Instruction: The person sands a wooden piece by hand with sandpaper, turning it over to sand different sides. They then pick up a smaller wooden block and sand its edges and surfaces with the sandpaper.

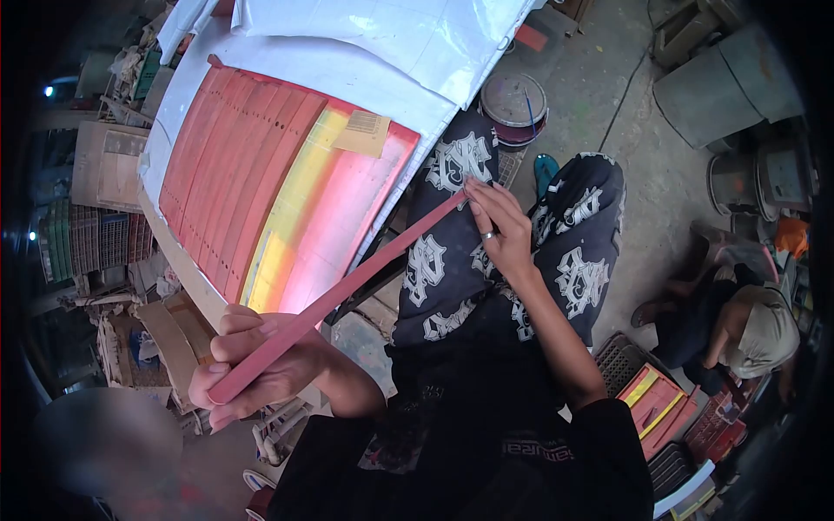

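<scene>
A long, narrow red strip, apparently a painted wooden slat, runs diagonally across my lap. My left hand is closed around its near end, fingers wrapped underneath. At the far end, my right hand, with a ring on one finger, pinches the tip between thumb and fingers. Beside the slat, several similar red slats with small holes lie side by side on a red board with a yellow stripe. A small tan piece of paper or card rests on that board.
White sheeting covers the table under the board. A lidded paint bucket stands by my knee. Cardboard boxes and crates are stacked at left. Another person sits low at right, near more red pieces.
</scene>
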The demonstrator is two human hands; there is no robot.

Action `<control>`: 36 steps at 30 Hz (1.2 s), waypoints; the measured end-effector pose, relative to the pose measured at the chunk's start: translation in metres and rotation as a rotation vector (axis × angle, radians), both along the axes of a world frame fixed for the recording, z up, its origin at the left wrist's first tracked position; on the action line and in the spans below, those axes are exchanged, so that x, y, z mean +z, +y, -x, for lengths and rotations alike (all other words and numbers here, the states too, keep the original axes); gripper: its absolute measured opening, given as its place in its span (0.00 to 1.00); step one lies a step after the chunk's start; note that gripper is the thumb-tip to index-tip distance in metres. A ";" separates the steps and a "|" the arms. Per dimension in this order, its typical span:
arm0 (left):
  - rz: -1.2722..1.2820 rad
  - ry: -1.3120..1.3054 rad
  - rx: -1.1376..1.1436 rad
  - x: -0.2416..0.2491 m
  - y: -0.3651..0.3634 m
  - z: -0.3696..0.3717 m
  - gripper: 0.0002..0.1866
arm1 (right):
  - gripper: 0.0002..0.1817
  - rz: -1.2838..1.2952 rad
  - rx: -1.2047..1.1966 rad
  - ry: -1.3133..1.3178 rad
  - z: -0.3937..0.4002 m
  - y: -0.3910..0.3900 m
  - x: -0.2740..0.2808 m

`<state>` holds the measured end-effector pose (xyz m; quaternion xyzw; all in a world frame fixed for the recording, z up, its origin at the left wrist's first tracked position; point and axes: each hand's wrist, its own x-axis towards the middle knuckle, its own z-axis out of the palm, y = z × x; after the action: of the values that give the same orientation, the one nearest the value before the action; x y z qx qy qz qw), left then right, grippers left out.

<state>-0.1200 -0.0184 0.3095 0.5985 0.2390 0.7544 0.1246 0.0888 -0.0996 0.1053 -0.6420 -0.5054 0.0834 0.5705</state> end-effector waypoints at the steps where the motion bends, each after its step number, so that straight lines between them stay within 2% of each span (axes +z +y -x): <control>1: -0.004 -0.083 0.013 0.001 0.000 -0.006 0.26 | 0.15 -0.005 -0.001 -0.002 0.001 0.000 0.006; 3: -0.033 -0.231 0.058 0.005 0.001 -0.015 0.26 | 0.15 -0.056 0.030 -0.015 0.011 -0.003 0.032; 4: -0.028 -0.099 0.006 0.002 0.000 -0.005 0.26 | 0.15 -0.089 0.059 -0.008 0.021 -0.004 0.050; 5: -0.076 -0.086 -0.038 0.004 0.000 -0.012 0.27 | 0.15 -0.114 0.100 -0.014 0.029 -0.005 0.073; 7: -0.050 -0.080 0.463 0.015 0.002 -0.038 0.29 | 0.13 -0.227 0.191 -0.003 0.047 0.000 0.113; 10: -0.071 -0.060 0.174 0.006 0.000 -0.024 0.30 | 0.12 -0.388 0.358 0.014 0.069 0.009 0.173; 13: -0.099 -0.058 0.211 0.009 -0.007 -0.030 0.28 | 0.11 -0.520 0.498 0.062 0.090 0.016 0.225; 14: -0.103 -0.064 0.235 0.011 -0.009 -0.035 0.27 | 0.11 -0.533 0.467 0.043 0.096 0.017 0.237; 17: -0.078 -0.055 0.325 0.009 -0.014 -0.037 0.25 | 0.11 -0.586 0.451 0.044 0.104 0.018 0.244; 20: 0.014 -0.014 0.397 0.008 -0.011 -0.017 0.24 | 0.11 -0.457 0.438 -0.016 0.092 0.009 0.215; 21: 0.023 -0.021 0.348 0.010 -0.009 -0.009 0.23 | 0.12 -0.398 0.411 -0.052 0.084 0.007 0.200; 23: -0.028 -0.169 0.053 0.008 -0.003 -0.007 0.26 | 0.12 -0.332 0.320 -0.053 0.069 0.004 0.159; 24: 0.012 -0.049 0.170 0.007 -0.002 -0.007 0.26 | 0.11 -0.322 0.223 -0.030 0.065 0.003 0.132; 25: 0.040 -0.050 0.245 0.005 0.000 -0.005 0.25 | 0.12 -0.247 0.188 -0.065 0.054 0.000 0.103; 27: 0.012 -0.043 0.074 -0.001 0.005 0.010 0.26 | 0.13 -0.073 0.058 -0.038 0.033 -0.002 0.053; 29: -0.014 -0.024 0.155 0.003 0.008 -0.006 0.26 | 0.11 0.057 -0.023 0.036 0.011 0.001 0.013; 30: -0.029 -0.013 0.193 0.005 0.009 -0.012 0.26 | 0.11 0.079 -0.063 0.008 0.002 0.005 0.003; 33: 0.048 -0.121 0.097 0.006 0.007 -0.006 0.26 | 0.10 -0.001 -0.038 0.244 -0.008 0.005 -0.009; 34: 0.077 -0.231 0.019 0.005 0.006 -0.010 0.24 | 0.10 -0.021 -0.063 0.258 -0.007 0.003 -0.009; 36: 0.095 -0.230 -0.129 0.005 0.005 -0.001 0.22 | 0.11 -0.059 -0.111 0.247 -0.005 0.003 -0.008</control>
<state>-0.1193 -0.0132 0.3144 0.5157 0.2197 0.7962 0.2278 0.0936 -0.0968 0.0973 -0.6365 -0.3975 0.1152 0.6509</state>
